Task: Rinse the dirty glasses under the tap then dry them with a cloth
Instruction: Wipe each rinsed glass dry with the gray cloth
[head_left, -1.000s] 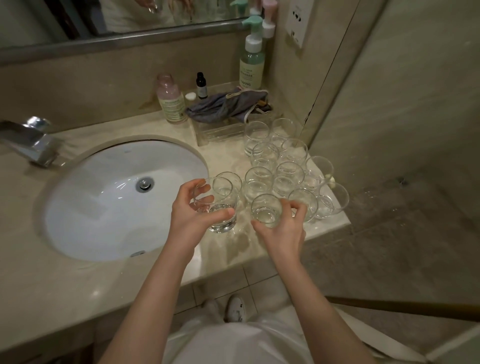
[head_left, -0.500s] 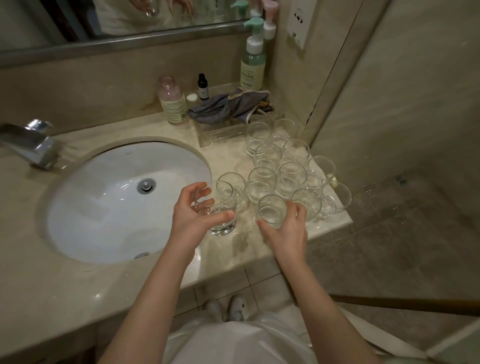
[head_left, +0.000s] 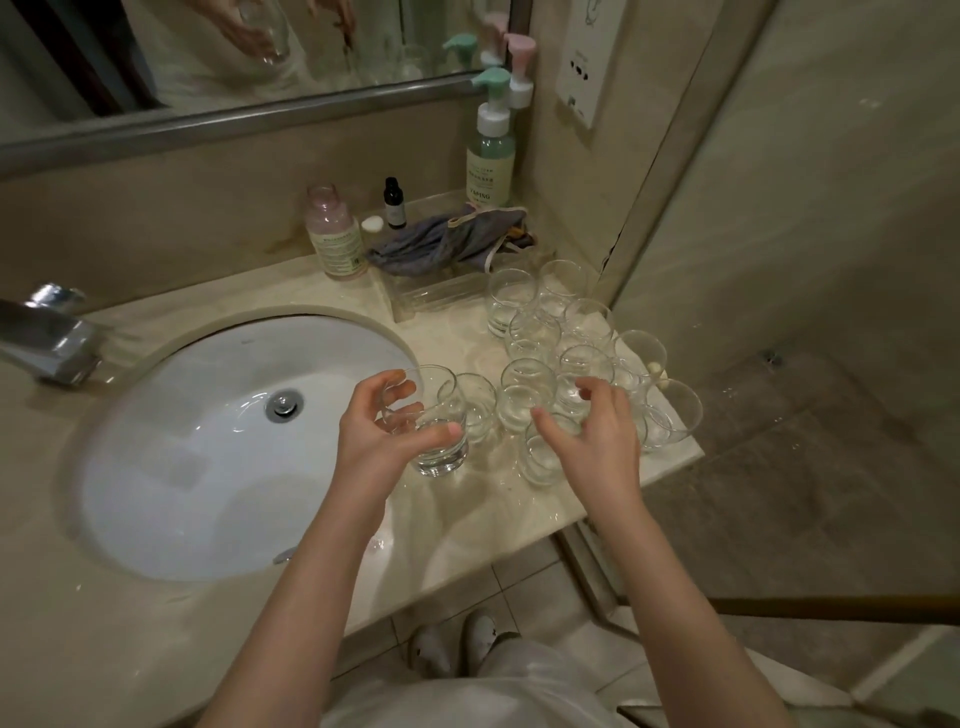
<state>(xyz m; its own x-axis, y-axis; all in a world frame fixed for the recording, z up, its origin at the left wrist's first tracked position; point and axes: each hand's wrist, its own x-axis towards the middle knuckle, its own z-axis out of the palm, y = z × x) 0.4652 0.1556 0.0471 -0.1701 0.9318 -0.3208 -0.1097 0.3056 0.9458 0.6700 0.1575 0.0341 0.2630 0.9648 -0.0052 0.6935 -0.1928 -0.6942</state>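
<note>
My left hand (head_left: 376, 441) grips a clear tumbler (head_left: 439, 441), held just above the counter at the right rim of the white sink (head_left: 171, 467). My right hand (head_left: 597, 441) hovers with loosely spread fingers over a front glass (head_left: 540, 462) that stands on the counter, not gripping it. Several more clear glasses (head_left: 535, 332) stand packed together at the counter's right end. A grey cloth (head_left: 447, 244) lies crumpled on a clear plastic box (head_left: 436, 299) behind them. The chrome tap (head_left: 49, 343) is at the far left, and I see no water running.
A pink bottle (head_left: 335, 236), a small dark bottle (head_left: 395, 203) and a green pump bottle (head_left: 491, 156) stand against the back wall under the mirror (head_left: 234, 57). A wall corner and a glass panel (head_left: 779, 260) close off the right. The counter edge (head_left: 519, 540) runs just below my hands.
My right hand has let go of the front glass and lifted a little above it, fingers spreading. My left hand keeps its glass in nearly the same place.
</note>
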